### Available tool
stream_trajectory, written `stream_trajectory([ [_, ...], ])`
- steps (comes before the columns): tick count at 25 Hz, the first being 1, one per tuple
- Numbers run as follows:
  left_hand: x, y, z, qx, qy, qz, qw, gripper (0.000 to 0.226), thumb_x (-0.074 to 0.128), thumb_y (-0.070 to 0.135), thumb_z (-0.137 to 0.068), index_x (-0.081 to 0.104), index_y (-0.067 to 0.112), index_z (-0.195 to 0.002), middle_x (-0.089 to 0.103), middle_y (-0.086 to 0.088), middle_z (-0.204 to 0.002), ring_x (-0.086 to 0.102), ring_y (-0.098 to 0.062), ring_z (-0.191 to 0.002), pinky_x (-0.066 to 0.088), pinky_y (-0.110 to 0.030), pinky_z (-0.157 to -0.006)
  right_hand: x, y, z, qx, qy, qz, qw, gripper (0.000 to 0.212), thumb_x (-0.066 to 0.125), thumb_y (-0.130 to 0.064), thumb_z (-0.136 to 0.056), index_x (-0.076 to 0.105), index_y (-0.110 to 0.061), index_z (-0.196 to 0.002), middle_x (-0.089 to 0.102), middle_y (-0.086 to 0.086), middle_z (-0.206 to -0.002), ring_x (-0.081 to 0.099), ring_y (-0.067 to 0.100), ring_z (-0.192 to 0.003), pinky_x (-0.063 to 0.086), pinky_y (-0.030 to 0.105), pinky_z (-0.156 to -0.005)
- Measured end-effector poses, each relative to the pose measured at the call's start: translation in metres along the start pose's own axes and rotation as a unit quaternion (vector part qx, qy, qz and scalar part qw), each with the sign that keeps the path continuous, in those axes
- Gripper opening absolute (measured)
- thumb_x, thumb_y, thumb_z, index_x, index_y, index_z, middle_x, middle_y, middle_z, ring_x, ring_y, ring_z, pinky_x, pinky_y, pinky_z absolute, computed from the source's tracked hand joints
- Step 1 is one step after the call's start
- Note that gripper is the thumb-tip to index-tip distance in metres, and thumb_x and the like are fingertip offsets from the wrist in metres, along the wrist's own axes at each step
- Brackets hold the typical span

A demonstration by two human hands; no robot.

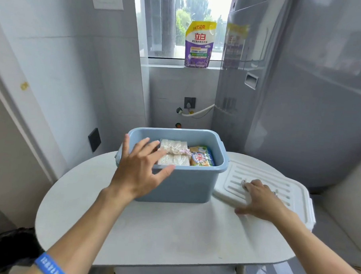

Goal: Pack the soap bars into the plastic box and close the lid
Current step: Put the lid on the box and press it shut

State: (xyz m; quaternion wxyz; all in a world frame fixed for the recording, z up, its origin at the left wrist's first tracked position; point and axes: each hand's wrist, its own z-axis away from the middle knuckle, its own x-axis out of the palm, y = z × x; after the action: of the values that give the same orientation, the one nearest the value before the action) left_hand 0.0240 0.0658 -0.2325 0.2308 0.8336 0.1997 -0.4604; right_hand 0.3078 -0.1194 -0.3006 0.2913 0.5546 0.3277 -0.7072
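A blue plastic box (186,182) stands open on a white oval table (163,235). Inside it lie pale white soap bars (174,153) in clear wrap and a colourful wrapped soap bar (201,157) to their right. My left hand (141,166) hovers over the box's left front rim, fingers spread, holding nothing. The white ribbed lid (262,179) lies flat on the table right of the box. My right hand (259,199) rests on the lid's near edge, fingers on top and thumb at the rim; whether it grips the lid I cannot tell.
A purple detergent pouch (199,44) stands on the window sill behind. A tall grey appliance (291,90) fills the right side. A tiled wall with a dark socket (94,139) is on the left. A white hose (199,112) runs along the back wall.
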Motion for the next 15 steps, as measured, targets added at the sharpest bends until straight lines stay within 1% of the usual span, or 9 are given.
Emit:
stream_trajectory([
  [1,0.001,0.005,-0.002,0.026,-0.007,-0.015,1.000,0.062,0.042,0.069,-0.080,0.063,0.032,-0.126,0.055,0.000,-0.142,0.042,-0.022,-0.136,0.001,-0.056,-0.118,0.000,0.003,-0.001,0.004,0.017,0.013,1.000,0.092,0.074,-0.064,-0.063,0.041,-0.026,-0.140,0.043,-0.001,-0.135,0.044,0.024,-0.123,0.040,0.039,-0.092],
  [3,0.005,0.012,-0.003,0.055,-0.034,-0.060,0.996,0.069,0.045,0.071,-0.079,0.056,0.031,-0.134,0.052,0.000,-0.145,0.041,-0.022,-0.136,0.010,-0.053,-0.119,0.000,0.007,-0.003,-0.014,0.036,0.018,0.999,0.079,0.074,-0.064,-0.061,0.051,-0.033,-0.130,0.046,-0.004,-0.117,0.047,0.022,-0.113,0.040,0.036,-0.085],
  [4,0.008,0.014,-0.003,0.054,-0.040,-0.077,0.995,0.070,0.048,0.069,-0.079,0.053,0.030,-0.137,0.051,-0.001,-0.146,0.042,-0.023,-0.135,0.016,-0.052,-0.118,-0.001,0.009,-0.004,-0.029,0.035,0.008,0.999,0.075,0.075,-0.062,-0.061,0.053,-0.035,-0.127,0.045,-0.006,-0.112,0.048,0.021,-0.110,0.040,0.035,-0.083],
  [5,0.011,0.014,-0.003,0.046,-0.035,-0.082,0.995,0.069,0.053,0.065,-0.080,0.052,0.029,-0.138,0.052,-0.002,-0.145,0.044,-0.024,-0.133,0.023,-0.050,-0.116,-0.002,0.011,-0.005,-0.038,0.029,-0.002,0.999,0.074,0.076,-0.061,-0.060,0.054,-0.037,-0.127,0.045,-0.006,-0.111,0.048,0.021,-0.109,0.040,0.035,-0.083],
  [6,0.013,0.015,-0.004,0.040,-0.028,-0.079,0.996,0.065,0.057,0.062,-0.080,0.054,0.028,-0.136,0.055,-0.002,-0.141,0.049,-0.025,-0.129,0.030,-0.048,-0.112,-0.003,0.013,-0.005,-0.036,0.022,-0.008,0.999,0.075,0.077,-0.060,-0.059,0.054,-0.037,-0.126,0.045,-0.004,-0.114,0.048,0.022,-0.109,0.041,0.036,-0.084],
  [8,0.013,0.016,-0.006,0.042,-0.017,-0.071,0.996,0.052,0.057,0.059,-0.082,0.064,0.028,-0.123,0.066,0.003,-0.125,0.060,-0.024,-0.113,0.042,-0.043,-0.099,-0.005,0.015,-0.006,-0.004,0.023,-0.006,1.000,0.076,0.078,-0.060,-0.057,0.051,-0.033,-0.123,0.047,-0.002,-0.118,0.049,0.023,-0.109,0.042,0.037,-0.084],
  [10,0.013,0.015,-0.008,0.045,-0.014,-0.068,0.997,0.043,0.053,0.059,-0.082,0.068,0.031,-0.111,0.072,0.011,-0.110,0.065,-0.022,-0.099,0.046,-0.039,-0.087,-0.004,0.014,-0.006,0.001,0.021,0.004,1.000,0.080,0.080,-0.058,-0.056,0.046,-0.031,-0.123,0.047,-0.002,-0.117,0.049,0.025,-0.109,0.042,0.038,-0.082],
  [13,0.016,0.015,-0.007,0.049,-0.003,-0.061,0.997,0.038,0.058,0.057,-0.083,0.069,0.031,-0.107,0.073,0.013,-0.108,0.066,-0.022,-0.095,0.048,-0.038,-0.080,-0.005,0.011,-0.005,-0.047,-0.021,-0.011,0.999,0.096,0.081,-0.050,-0.054,0.034,-0.038,-0.136,0.041,-0.008,-0.111,0.049,0.025,-0.112,0.041,0.040,-0.086],
  [15,0.016,0.014,-0.006,0.048,0.001,-0.062,0.997,0.038,0.058,0.058,-0.083,0.069,0.032,-0.109,0.073,0.014,-0.110,0.066,-0.021,-0.096,0.048,-0.038,-0.080,-0.005,0.013,-0.003,-0.038,-0.010,-0.031,0.999,0.098,0.080,-0.048,-0.051,0.033,-0.038,-0.137,0.042,-0.007,-0.110,0.050,0.026,-0.109,0.042,0.041,-0.089],
])
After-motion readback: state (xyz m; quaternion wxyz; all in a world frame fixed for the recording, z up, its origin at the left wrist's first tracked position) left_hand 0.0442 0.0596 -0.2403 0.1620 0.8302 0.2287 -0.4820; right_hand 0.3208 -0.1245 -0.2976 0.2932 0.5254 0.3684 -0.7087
